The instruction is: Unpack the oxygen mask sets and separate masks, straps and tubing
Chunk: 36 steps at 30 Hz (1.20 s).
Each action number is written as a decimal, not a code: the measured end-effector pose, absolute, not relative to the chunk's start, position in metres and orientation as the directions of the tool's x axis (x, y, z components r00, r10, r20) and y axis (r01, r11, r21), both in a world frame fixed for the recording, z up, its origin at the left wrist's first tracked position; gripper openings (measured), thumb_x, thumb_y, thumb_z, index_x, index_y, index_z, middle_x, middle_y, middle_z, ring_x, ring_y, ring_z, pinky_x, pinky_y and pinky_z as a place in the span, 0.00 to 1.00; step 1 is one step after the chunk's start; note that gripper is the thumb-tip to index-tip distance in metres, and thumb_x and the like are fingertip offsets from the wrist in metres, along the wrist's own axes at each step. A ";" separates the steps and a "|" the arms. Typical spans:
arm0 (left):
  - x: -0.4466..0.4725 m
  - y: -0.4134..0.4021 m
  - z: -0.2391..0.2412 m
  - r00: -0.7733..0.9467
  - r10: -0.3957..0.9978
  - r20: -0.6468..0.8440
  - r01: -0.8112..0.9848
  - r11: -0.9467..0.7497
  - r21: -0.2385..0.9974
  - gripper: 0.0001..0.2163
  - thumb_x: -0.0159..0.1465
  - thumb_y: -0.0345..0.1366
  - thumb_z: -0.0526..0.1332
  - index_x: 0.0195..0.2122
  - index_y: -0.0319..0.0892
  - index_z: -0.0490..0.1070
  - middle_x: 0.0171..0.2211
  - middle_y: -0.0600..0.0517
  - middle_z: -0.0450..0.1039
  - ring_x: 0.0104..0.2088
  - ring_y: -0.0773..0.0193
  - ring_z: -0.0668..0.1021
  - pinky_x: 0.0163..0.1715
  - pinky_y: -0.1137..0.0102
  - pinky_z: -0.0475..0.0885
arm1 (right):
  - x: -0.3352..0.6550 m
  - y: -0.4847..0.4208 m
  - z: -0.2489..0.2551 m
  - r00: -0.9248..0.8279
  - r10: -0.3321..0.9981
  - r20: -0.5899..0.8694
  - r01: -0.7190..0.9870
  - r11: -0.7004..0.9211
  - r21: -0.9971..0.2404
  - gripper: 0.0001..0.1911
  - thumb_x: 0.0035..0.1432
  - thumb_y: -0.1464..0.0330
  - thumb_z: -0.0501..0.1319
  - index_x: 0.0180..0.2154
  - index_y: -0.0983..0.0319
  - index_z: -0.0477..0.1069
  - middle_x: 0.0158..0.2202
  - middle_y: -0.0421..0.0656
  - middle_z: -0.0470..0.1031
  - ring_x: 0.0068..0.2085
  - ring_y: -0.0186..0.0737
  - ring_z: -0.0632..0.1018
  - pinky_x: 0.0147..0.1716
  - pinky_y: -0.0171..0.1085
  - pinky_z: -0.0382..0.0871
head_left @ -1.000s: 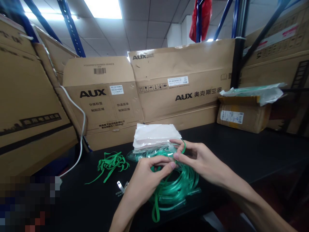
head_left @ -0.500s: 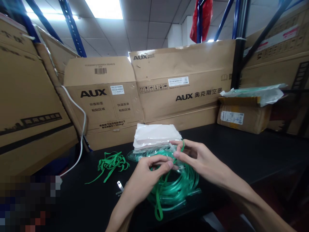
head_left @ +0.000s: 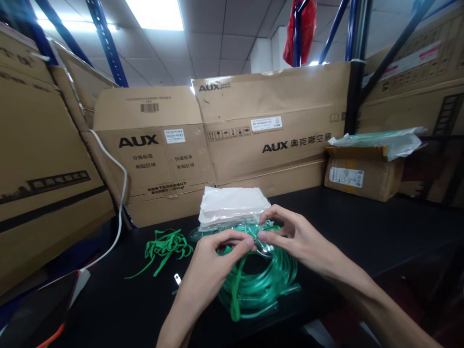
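Note:
A coil of clear green tubing [head_left: 268, 285] lies on the black table under both hands. My left hand [head_left: 213, 258] is closed, thumb and forefinger pinching a flat green strap [head_left: 235, 297], whose loop hangs down over the coil. Facing it, my right hand [head_left: 295, 237] has its thumb and fingers curled around another stretch of this strap. Just below the fingertips shows a clear plastic piece [head_left: 265, 249], partly covered by the hands; its exact shape is hard to make out. Behind the hands, a white paper-backed plastic packet [head_left: 232, 203] rests against the tubing.
To the left lies a tangle of green straps [head_left: 168, 249]. A small metal piece [head_left: 177, 279] sits beside my left wrist. A phone [head_left: 43, 309] with a white cable [head_left: 122, 203] is at lower left. Cardboard panels [head_left: 268, 169] line the back; a carton [head_left: 362, 176] stands right.
The strap by my right fingers has dropped from an upright loop to lying flatter. My fingertips have shifted slightly, and the view has moved a little.

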<state>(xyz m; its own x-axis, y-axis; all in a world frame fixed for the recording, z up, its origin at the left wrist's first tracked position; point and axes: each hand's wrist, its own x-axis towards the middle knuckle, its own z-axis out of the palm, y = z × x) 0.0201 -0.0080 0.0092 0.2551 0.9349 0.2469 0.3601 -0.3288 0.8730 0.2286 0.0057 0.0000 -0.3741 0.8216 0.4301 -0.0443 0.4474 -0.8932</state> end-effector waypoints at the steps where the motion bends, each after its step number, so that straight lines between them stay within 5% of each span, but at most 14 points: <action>1: 0.021 -0.009 0.009 0.235 0.938 0.255 0.385 -0.331 0.862 0.11 0.64 0.46 0.65 0.35 0.46 0.81 0.33 0.53 0.81 0.37 0.58 0.79 0.40 0.68 0.69 | 0.228 0.006 0.000 -0.365 0.823 0.435 -0.040 0.453 -0.891 0.10 0.60 0.68 0.68 0.41 0.57 0.69 0.40 0.34 0.66 0.33 0.29 0.73 0.33 0.30 0.64; 11: 0.027 -0.012 0.008 0.184 0.919 0.347 0.496 -0.392 0.775 0.10 0.64 0.44 0.61 0.31 0.45 0.78 0.27 0.55 0.73 0.30 0.62 0.70 0.33 0.69 0.64 | 0.222 0.000 0.001 -0.344 0.835 0.430 0.082 0.482 -0.872 0.08 0.62 0.61 0.66 0.38 0.57 0.71 0.39 0.36 0.69 0.31 0.30 0.71 0.30 0.31 0.63; 16: 0.030 -0.005 0.006 0.242 0.938 0.248 0.330 -0.320 0.888 0.12 0.62 0.42 0.59 0.24 0.42 0.71 0.24 0.55 0.67 0.28 0.63 0.67 0.31 0.70 0.62 | 0.222 0.000 0.000 -0.369 0.800 0.472 0.052 0.526 -0.849 0.06 0.62 0.62 0.66 0.36 0.57 0.75 0.51 0.42 0.71 0.54 0.42 0.74 0.49 0.37 0.71; 21: 0.031 -0.004 0.008 0.309 0.934 0.177 0.230 -0.254 0.940 0.14 0.61 0.40 0.57 0.20 0.42 0.66 0.22 0.55 0.64 0.27 0.65 0.65 0.29 0.71 0.61 | 0.221 -0.004 0.000 -0.370 0.795 0.480 0.058 0.536 -0.842 0.05 0.62 0.62 0.66 0.36 0.56 0.77 0.56 0.46 0.70 0.67 0.47 0.63 0.51 0.40 0.72; 30: 0.020 -0.005 0.006 0.278 0.923 0.266 0.389 -0.362 0.847 0.11 0.64 0.45 0.64 0.40 0.45 0.80 0.35 0.54 0.79 0.37 0.59 0.75 0.38 0.69 0.66 | 0.219 -0.005 -0.001 -0.333 0.801 0.497 0.162 0.568 -0.807 0.03 0.64 0.66 0.63 0.35 0.57 0.73 0.63 0.45 0.66 0.68 0.49 0.62 0.55 0.43 0.71; 36: 0.023 -0.011 0.010 0.276 0.919 0.283 0.420 -0.380 0.824 0.10 0.65 0.45 0.65 0.42 0.49 0.82 0.38 0.56 0.82 0.41 0.57 0.79 0.42 0.69 0.69 | 0.219 -0.009 0.000 -0.347 0.821 0.453 0.155 0.527 -0.836 0.08 0.65 0.61 0.61 0.35 0.58 0.71 0.66 0.45 0.62 0.65 0.48 0.67 0.54 0.43 0.73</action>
